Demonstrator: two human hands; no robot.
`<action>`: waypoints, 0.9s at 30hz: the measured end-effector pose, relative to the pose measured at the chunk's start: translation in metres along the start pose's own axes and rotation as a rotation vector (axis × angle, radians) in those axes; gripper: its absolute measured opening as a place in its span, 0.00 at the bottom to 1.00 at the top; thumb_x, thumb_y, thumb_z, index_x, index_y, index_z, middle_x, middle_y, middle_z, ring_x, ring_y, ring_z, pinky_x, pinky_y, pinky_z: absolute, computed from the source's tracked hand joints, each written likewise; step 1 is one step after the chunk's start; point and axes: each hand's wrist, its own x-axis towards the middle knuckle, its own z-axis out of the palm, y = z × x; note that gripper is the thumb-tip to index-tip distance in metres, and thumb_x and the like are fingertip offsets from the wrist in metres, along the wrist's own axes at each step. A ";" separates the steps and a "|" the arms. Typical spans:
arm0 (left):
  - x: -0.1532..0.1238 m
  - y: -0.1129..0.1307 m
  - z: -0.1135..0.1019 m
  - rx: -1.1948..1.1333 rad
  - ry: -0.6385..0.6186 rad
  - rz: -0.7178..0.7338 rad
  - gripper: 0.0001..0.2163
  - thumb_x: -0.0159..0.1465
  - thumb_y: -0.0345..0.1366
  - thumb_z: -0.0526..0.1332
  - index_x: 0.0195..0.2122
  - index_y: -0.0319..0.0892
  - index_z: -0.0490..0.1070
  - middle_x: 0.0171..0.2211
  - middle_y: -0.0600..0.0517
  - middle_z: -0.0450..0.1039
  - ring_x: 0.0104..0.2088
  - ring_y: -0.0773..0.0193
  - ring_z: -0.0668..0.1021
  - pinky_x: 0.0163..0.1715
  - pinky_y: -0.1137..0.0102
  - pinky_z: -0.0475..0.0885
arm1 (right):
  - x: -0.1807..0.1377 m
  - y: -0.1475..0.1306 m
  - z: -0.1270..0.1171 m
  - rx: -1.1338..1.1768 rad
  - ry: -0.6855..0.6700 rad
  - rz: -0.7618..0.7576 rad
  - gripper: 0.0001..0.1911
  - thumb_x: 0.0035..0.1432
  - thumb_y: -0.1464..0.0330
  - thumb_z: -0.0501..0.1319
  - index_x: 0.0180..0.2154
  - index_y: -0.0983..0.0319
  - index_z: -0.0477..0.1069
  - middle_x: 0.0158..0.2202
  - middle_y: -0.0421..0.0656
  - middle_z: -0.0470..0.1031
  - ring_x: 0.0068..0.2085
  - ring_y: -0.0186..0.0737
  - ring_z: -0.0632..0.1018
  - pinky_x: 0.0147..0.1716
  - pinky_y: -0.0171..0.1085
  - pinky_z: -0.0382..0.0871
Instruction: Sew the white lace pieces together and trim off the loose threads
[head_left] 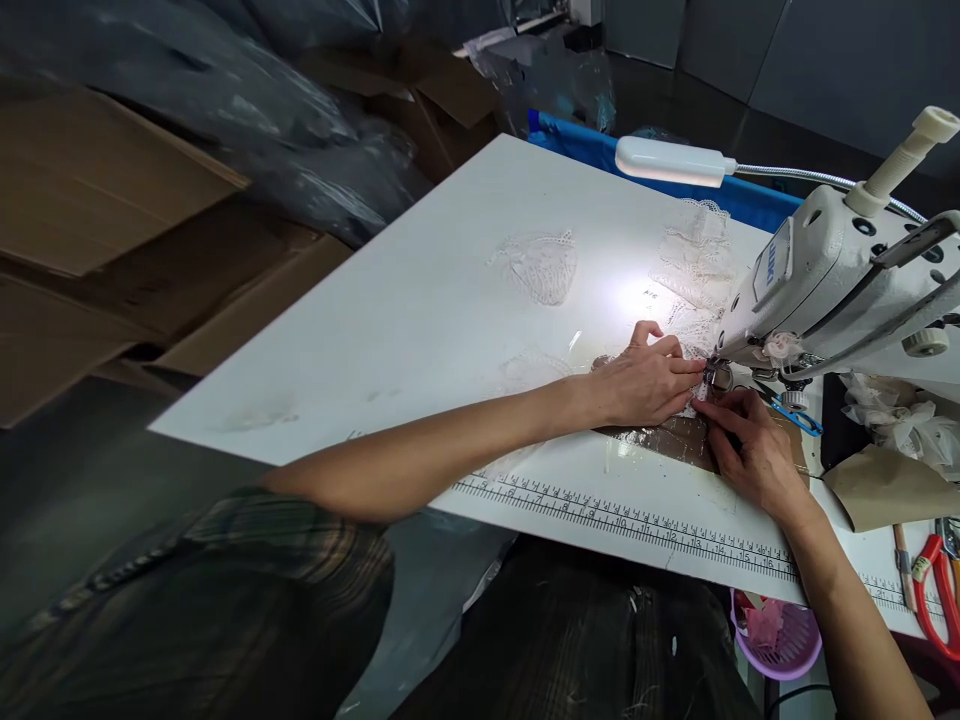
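Note:
My left hand (645,382) lies on a small piece of white lace (694,400) on the white sewing table (420,310), fingers together, pressing it toward the presser foot (718,375) of the white sewing machine (832,280). My right hand (746,440) sits just below the foot, fingertips pinched on the near edge of the same lace. Most of the lace piece is hidden under my fingers.
More lace pieces (544,265) and a lace stack (697,255) lie on the table under a white lamp (675,160). A printed ruler (637,520) runs along the near edge. Red scissors (937,590), brown paper (877,485), a purple basket (780,635) and cardboard boxes (105,230) surround the table.

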 end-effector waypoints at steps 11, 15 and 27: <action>0.002 0.000 0.010 0.050 0.065 -0.087 0.15 0.74 0.37 0.51 0.52 0.43 0.75 0.53 0.49 0.78 0.46 0.54 0.75 0.52 0.53 0.55 | 0.003 -0.002 0.005 -0.129 0.008 0.016 0.22 0.67 0.66 0.51 0.57 0.59 0.73 0.43 0.52 0.72 0.34 0.42 0.75 0.27 0.38 0.72; 0.004 0.005 0.012 0.056 0.063 -0.126 0.15 0.73 0.36 0.51 0.52 0.45 0.75 0.53 0.48 0.77 0.45 0.54 0.75 0.50 0.54 0.57 | 0.002 0.005 0.006 -0.030 0.088 0.025 0.21 0.67 0.65 0.51 0.56 0.59 0.74 0.45 0.53 0.72 0.37 0.44 0.77 0.33 0.42 0.76; 0.000 -0.012 -0.012 0.138 0.232 -0.126 0.12 0.73 0.34 0.51 0.47 0.40 0.74 0.48 0.43 0.78 0.42 0.56 0.76 0.41 0.59 0.65 | -0.001 0.020 0.004 0.041 0.312 0.208 0.17 0.64 0.64 0.55 0.47 0.62 0.77 0.40 0.51 0.76 0.34 0.43 0.76 0.34 0.42 0.73</action>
